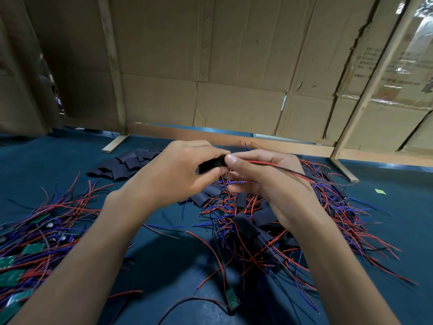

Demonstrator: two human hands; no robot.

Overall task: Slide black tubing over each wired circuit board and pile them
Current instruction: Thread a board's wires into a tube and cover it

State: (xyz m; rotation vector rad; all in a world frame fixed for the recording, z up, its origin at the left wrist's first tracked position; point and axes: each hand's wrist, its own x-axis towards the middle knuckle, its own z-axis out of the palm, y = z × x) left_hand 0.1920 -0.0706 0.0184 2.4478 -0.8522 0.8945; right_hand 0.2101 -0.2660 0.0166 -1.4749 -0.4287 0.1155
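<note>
Above the middle of the blue table (164, 266), the left hand (178, 170) is pinching a black tube (210, 163). The right hand (260, 174) is curling round red and black wires (288, 171), its thumb touching the tube's end.

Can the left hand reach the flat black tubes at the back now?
Probably not yet: the left hand holds a black tube. The flat black tubes lie uncovered, just beyond it.
</note>
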